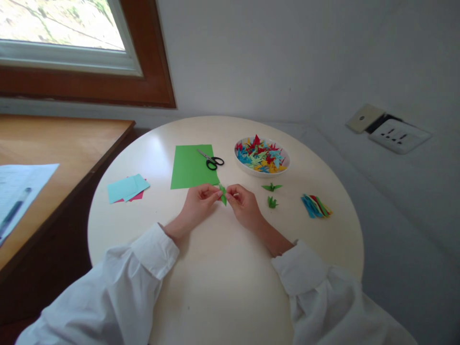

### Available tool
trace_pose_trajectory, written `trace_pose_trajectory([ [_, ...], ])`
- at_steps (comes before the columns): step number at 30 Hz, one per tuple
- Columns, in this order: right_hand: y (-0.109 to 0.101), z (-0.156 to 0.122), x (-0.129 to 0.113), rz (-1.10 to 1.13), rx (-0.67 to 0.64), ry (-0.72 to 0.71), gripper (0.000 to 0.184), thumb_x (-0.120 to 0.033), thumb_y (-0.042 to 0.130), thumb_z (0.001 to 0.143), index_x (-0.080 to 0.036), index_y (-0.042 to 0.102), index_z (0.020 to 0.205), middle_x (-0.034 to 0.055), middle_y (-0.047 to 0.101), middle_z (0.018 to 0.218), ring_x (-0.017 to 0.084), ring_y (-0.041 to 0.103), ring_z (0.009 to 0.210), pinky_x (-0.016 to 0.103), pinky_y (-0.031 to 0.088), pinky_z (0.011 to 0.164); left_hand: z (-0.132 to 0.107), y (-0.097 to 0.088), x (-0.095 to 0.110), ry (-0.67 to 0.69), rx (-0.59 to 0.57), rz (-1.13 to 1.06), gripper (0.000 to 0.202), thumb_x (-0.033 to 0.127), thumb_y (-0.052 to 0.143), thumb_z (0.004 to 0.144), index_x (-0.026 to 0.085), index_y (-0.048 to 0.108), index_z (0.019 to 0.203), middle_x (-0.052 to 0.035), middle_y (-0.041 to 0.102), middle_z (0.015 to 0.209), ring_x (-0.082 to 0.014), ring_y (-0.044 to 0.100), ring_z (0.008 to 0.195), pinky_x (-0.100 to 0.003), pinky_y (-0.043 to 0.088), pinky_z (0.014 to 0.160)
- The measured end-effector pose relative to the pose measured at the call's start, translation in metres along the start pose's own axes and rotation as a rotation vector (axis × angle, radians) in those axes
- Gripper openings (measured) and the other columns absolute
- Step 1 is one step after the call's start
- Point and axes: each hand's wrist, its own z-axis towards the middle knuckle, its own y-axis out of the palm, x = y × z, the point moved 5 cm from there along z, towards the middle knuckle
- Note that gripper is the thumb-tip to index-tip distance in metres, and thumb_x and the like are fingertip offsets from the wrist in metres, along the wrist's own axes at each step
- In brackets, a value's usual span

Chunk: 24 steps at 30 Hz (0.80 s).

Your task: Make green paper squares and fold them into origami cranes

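Between my two hands is a small folded green paper crane (223, 195), pinched from both sides above the round table. My left hand (201, 201) grips its left side with thumb and fingertips. On the right side, my right hand (244, 203) pinches it in the same way. Just right of my right hand lie a green paper crane with spread wings (272, 187) and another small folded green paper piece (272, 202). Beyond my left hand is a green paper sheet (190, 167), with black-handled scissors (212, 162) resting partly on it.
A white bowl (247, 170) full of colourful paper cranes stands at the back right of the round table (215, 287). Coloured paper strips (316, 206) lie at the right, light blue and red paper pieces (125, 188) at the left. A wooden desk (72, 139) adjoins on the left.
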Motion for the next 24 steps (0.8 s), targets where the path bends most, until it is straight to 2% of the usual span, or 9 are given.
trace_pose_trajectory([
  [5, 0.0, 0.0, 0.002, -0.003, -0.002, 0.017, 0.013, -0.032, 0.052, 0.077, -0.019, 0.053, 0.073, -0.0011, 0.055, 0.066, 0.011, 0.046, 0.053, 0.025, 0.038, 0.052, 0.001, 0.001, -0.002, -0.024, -0.008, -0.015, 0.024, 0.034, 0.075, 0.058, 0.014, 0.066, 0.068, -0.0009, 0.065, 0.061, -0.011, 0.055, 0.056, -0.022, 0.04, 0.054],
  [10, -0.002, -0.001, 0.0, -0.05, 0.015, -0.042, 0.012, -0.031, 0.054, 0.078, -0.02, 0.057, 0.079, 0.0008, 0.061, 0.072, 0.013, 0.052, 0.061, 0.026, 0.041, 0.058, 0.001, 0.001, -0.001, -0.014, -0.018, -0.042, 0.025, 0.033, 0.077, 0.056, 0.015, 0.065, 0.066, -0.0011, 0.066, 0.061, -0.012, 0.056, 0.056, -0.023, 0.041, 0.055],
  [16, -0.002, -0.002, -0.006, -0.139, 0.034, -0.109, 0.009, -0.027, 0.049, 0.08, -0.021, 0.055, 0.076, 0.0016, 0.061, 0.074, 0.014, 0.052, 0.064, 0.027, 0.042, 0.061, -0.002, 0.001, 0.002, 0.034, -0.005, -0.042, 0.022, 0.033, 0.075, 0.06, 0.015, 0.063, 0.064, -0.0005, 0.064, 0.06, -0.0122, 0.056, 0.055, -0.024, 0.042, 0.055],
  [24, 0.0, -0.003, -0.009, -0.14, 0.002, -0.075, 0.011, -0.027, 0.046, 0.08, -0.02, 0.05, 0.073, -0.0001, 0.054, 0.065, 0.013, 0.048, 0.057, 0.026, 0.038, 0.055, -0.005, 0.004, 0.006, 0.057, -0.011, 0.003, 0.02, 0.031, 0.072, 0.064, 0.015, 0.06, 0.062, -0.0002, 0.062, 0.056, -0.0106, 0.054, 0.051, -0.023, 0.041, 0.052],
])
